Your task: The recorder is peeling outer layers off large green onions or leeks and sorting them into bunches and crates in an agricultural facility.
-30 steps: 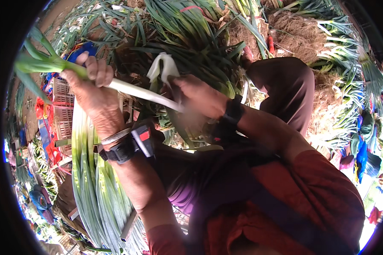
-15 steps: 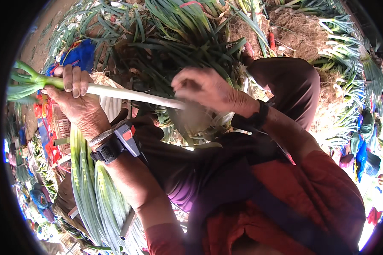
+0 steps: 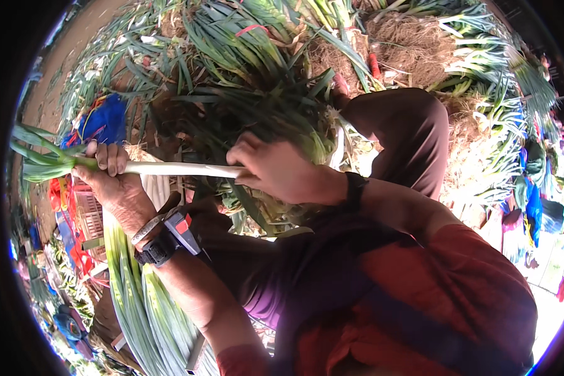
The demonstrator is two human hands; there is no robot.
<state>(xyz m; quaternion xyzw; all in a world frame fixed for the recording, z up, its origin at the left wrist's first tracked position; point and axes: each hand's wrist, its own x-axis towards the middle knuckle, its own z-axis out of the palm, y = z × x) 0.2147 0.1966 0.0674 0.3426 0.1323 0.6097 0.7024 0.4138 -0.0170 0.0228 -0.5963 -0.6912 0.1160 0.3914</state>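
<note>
A long leek (image 3: 182, 169) lies almost level across the view, its white shaft to the right and its green leaves fanning out at the far left. Wrapped round it just below the leaves is my left hand (image 3: 118, 182). My right hand (image 3: 282, 170) is closed at the shaft's other end, its thumb and fingers against the white part; the root tip is hidden behind it. Below my left wrist, trimmed-looking leeks (image 3: 138, 282) lie side by side with their pale ends upward.
A heap of dark green leek leaves (image 3: 244, 113) lies beyond my hands. Rooty leek bundles (image 3: 413, 50) are stacked at the far right, past my bent knee (image 3: 413, 119). Blue plastic (image 3: 106, 122) and a reddish crate (image 3: 94, 219) are at the left.
My right hand has come left and down onto the root end of the leek, where a blur of roots showed before. The leek now lies more level. My left hand keeps its hold.
</note>
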